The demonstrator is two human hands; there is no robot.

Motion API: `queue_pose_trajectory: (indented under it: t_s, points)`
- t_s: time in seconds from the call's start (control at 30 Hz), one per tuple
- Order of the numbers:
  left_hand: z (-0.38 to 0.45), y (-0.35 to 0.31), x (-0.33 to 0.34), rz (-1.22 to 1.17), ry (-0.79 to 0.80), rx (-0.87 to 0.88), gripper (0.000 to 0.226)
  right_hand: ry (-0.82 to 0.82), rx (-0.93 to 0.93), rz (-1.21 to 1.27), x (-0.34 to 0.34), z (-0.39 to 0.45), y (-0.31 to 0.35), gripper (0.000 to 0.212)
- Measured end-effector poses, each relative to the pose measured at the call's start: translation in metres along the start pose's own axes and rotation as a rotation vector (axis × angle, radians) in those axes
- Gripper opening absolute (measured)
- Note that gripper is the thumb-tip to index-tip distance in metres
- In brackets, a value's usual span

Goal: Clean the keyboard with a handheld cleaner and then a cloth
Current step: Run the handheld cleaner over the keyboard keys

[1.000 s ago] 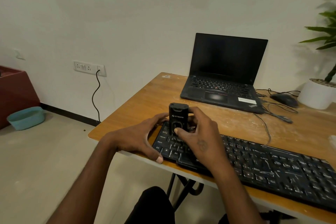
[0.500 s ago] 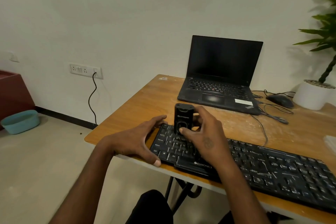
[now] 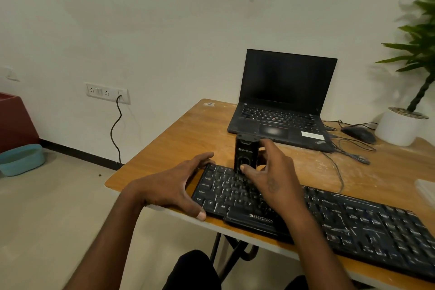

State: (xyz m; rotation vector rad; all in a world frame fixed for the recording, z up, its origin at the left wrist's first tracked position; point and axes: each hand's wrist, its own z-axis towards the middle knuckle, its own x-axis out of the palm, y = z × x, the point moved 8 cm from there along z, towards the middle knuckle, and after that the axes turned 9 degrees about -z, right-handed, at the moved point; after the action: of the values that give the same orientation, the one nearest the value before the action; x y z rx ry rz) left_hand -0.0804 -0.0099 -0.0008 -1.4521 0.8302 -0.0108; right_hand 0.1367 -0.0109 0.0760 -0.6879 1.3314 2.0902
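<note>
- The right hand [image 3: 270, 179] grasped the handheld cleaner [image 3: 246, 154], thumb on its near face and fingers curled round its far side.
- The one cleaner, a black boxy plastic block, stood upright with its long axis vertical and its lower end down on the keys just under the thumb.
- The left hand [image 3: 174, 186] gripped the left end of the keyboard [image 3: 353, 223], fingers hooked over the far corner and thumb pressed against the near edge.
- The single keyboard, black, flat and long, ran from the left fingers away to the right, slanting toward the person.
- Under both hands lay a wooden table [image 3: 188, 134], its grain streaked with pale dust.
- Beyond the right fingers stood one black laptop [image 3: 282, 101], lid open and screen dark.
- Farther right lay one dark mouse [image 3: 359, 134] with loose cables, beside a round white pot [image 3: 397, 128] holding a green plant.
</note>
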Motion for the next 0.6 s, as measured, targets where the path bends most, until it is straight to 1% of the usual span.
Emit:
queue_pose_trajectory:
  t_s: [0.17,0.23,0.37,0.47,0.6]
  points:
    - [0.000,-0.003,0.000,0.000,0.001,-0.004,0.134,0.047,-0.058,0.036,0.028,0.017,0.023,0.059]
    - [0.000,-0.004,-0.001,0.002,0.003,-0.009,0.134,0.060,-0.069,0.029,0.029,0.020,0.023,0.059]
    - [-0.001,-0.003,0.001,0.010,0.002,-0.008,0.133,0.042,0.000,0.029,0.003,0.015,-0.002,0.063]
    - [0.000,-0.002,-0.001,0.006,-0.009,-0.007,0.133,-0.015,0.053,0.011,-0.018,0.009,-0.022,0.058]
    - [0.000,-0.002,0.000,0.004,-0.003,0.005,0.133,0.007,0.037,0.032,-0.001,0.014,-0.011,0.057]
